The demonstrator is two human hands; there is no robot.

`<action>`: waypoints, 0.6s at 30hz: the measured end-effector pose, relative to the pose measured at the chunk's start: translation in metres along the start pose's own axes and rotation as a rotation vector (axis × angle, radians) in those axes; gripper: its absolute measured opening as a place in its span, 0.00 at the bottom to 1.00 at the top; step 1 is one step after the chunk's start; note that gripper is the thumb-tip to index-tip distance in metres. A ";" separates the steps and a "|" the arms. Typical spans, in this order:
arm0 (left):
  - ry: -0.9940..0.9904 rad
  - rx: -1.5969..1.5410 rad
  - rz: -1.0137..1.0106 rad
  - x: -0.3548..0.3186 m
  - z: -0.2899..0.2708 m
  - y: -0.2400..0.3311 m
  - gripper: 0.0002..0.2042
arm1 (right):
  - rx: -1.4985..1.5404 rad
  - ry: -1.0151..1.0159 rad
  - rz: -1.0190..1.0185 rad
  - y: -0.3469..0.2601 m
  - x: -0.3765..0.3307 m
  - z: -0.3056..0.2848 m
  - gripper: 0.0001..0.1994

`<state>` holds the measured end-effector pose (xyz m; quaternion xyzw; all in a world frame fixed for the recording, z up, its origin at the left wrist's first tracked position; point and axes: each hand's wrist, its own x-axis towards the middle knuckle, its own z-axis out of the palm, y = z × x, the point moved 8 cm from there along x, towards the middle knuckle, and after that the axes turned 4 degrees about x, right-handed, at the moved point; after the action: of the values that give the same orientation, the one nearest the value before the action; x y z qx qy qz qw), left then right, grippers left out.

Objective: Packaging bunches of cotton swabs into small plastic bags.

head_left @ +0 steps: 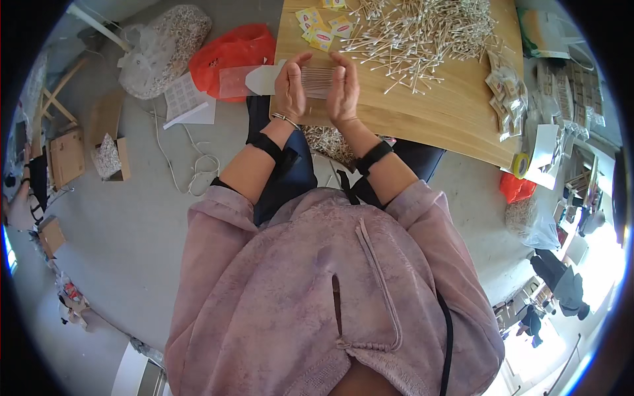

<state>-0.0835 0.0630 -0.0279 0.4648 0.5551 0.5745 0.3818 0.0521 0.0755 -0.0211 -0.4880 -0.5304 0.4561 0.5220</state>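
Observation:
Both hands are over the near left part of the wooden table, cupped toward each other at the two ends of a row of cotton swabs (317, 83). My left hand (289, 89) curls round the left end, and my right hand (343, 89) presses the right end, thumbs on top. Left of my left hand a white card (263, 78) sticks out past the table edge, with a clear plastic bag (232, 82) around or beside it. How the bag meets the swabs is hidden by my left hand. Small yellow and white labels (321, 39) lie just beyond my hands.
A large heap of loose cotton swabs (429, 33) covers the far side of the table (422, 122). Filled packs (507, 96) and a yellow tape roll (520, 165) sit at the right edge. A red bag (231, 56) and a clear sack of swabs (165, 53) stand at left.

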 end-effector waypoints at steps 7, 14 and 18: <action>0.034 -0.036 -0.003 0.001 -0.003 -0.004 0.25 | -0.449 -0.233 -0.342 -0.026 -0.012 -0.006 0.33; 0.003 0.044 0.057 0.001 0.003 0.007 0.26 | -0.570 -0.394 -0.335 -0.006 -0.008 -0.001 0.32; 0.002 0.093 0.069 0.001 0.000 0.004 0.28 | -0.852 -0.413 -0.385 -0.010 -0.024 0.009 0.31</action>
<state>-0.0833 0.0641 -0.0240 0.5003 0.5654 0.5611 0.3394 0.0424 0.0507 -0.0144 -0.4506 -0.8416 0.1821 0.2356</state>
